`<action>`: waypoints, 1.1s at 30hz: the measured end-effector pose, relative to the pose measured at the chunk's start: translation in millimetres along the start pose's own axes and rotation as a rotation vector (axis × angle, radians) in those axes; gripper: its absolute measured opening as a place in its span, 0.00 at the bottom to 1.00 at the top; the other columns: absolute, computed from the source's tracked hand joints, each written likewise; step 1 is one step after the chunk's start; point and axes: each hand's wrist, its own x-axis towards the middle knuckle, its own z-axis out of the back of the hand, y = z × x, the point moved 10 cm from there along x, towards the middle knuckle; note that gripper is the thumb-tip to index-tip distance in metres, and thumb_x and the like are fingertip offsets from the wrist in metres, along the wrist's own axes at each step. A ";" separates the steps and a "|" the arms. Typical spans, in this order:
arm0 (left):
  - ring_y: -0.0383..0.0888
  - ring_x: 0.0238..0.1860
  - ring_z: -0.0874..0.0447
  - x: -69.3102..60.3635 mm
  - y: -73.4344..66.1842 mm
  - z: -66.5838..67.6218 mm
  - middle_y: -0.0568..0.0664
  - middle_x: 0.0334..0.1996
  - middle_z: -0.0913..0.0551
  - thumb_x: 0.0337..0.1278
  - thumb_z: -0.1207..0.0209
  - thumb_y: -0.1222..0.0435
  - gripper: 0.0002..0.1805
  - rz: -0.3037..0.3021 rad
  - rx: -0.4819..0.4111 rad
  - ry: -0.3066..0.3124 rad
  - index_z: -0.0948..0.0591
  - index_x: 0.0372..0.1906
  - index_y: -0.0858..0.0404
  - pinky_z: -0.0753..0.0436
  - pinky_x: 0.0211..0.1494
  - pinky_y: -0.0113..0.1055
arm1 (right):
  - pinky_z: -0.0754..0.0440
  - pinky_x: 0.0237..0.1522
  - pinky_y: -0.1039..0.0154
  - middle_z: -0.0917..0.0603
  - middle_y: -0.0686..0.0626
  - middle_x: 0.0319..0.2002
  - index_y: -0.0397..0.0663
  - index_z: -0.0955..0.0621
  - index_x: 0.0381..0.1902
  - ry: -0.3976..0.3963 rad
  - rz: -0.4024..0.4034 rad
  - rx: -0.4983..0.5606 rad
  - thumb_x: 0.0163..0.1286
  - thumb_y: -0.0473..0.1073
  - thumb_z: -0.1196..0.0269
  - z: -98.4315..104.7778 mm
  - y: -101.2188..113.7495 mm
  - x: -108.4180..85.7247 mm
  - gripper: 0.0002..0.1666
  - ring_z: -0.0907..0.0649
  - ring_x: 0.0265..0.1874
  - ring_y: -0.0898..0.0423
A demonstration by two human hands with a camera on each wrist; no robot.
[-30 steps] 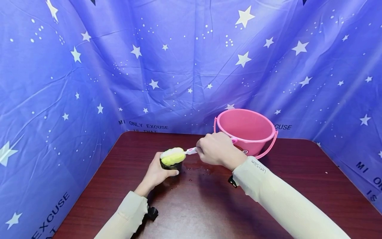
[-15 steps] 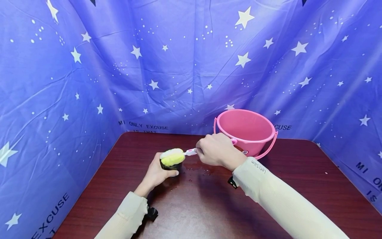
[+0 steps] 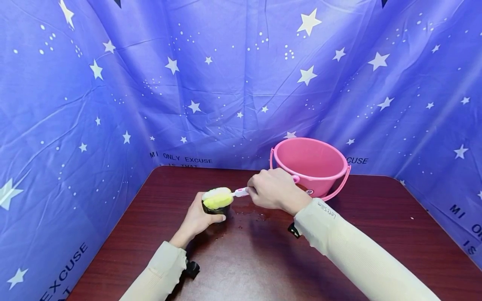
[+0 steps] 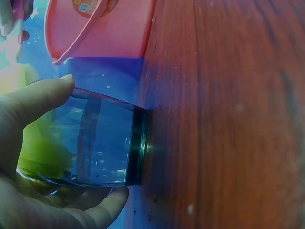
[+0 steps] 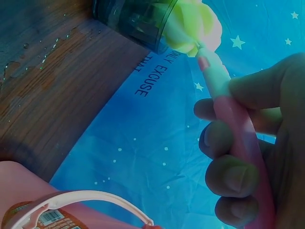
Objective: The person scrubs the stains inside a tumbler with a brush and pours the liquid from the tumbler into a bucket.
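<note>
My left hand (image 3: 199,215) grips a dark see-through cup (image 4: 107,140), thumb on one side and fingers round the other. The cup stands upright on the table. In its mouth sits the yellow and white sponge head of a cup brush (image 3: 218,198), partly inside and partly above the rim. My right hand (image 3: 276,189) holds the brush by its pink and white handle (image 5: 238,119), with fingers curled round it in the right wrist view. The handle slants up from the sponge toward the right.
A pink bucket (image 3: 327,184) with its handle hanging down stands behind my right hand. Water drops (image 3: 260,216) lie on the dark red wooden table (image 3: 361,234) beside the cup. A blue star-patterned curtain (image 3: 241,83) surrounds the table's back and sides.
The sponge head has sunk very slightly lower at the cup's mouth since a second ago. Both hands keep their hold and the bucket has not moved.
</note>
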 end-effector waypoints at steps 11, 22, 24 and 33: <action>0.50 0.50 0.25 0.7 -0.3 -0.3 0.53 0.48 0.22 0.23 0.21 0.65 0.45 0.004 -0.007 0.004 0.32 0.55 0.63 0.28 0.55 0.46 | 0.33 0.14 0.58 0.30 0.64 0.10 0.66 0.16 0.24 0.002 -0.021 -0.010 0.63 0.52 0.45 -5.2 -4.2 -3.3 0.12 0.28 0.13 0.60; 0.50 0.50 0.25 -0.3 1.3 0.7 0.54 0.48 0.22 0.23 0.21 0.63 0.45 0.014 0.005 0.003 0.32 0.56 0.63 0.28 0.55 0.47 | 0.31 0.16 0.58 0.28 0.63 0.13 0.65 0.17 0.23 -0.001 -0.044 -0.005 0.63 0.53 0.44 -4.9 -11.1 -6.3 0.13 0.24 0.16 0.59; 0.50 0.50 0.25 -0.5 1.5 0.9 0.54 0.48 0.22 0.24 0.21 0.63 0.45 0.016 0.004 0.002 0.32 0.56 0.63 0.28 0.55 0.47 | 0.31 0.16 0.58 0.27 0.63 0.13 0.66 0.17 0.22 -0.001 -0.044 -0.002 0.63 0.53 0.44 -4.5 -12.0 -6.8 0.13 0.24 0.17 0.58; 0.51 0.51 0.26 0.0 1.2 0.4 0.55 0.48 0.22 0.23 0.20 0.63 0.45 0.010 0.002 0.005 0.32 0.55 0.63 0.28 0.55 0.48 | 0.31 0.17 0.57 0.26 0.63 0.14 0.67 0.19 0.20 -0.006 -0.042 0.001 0.64 0.53 0.44 -3.2 -14.5 -9.8 0.13 0.22 0.18 0.57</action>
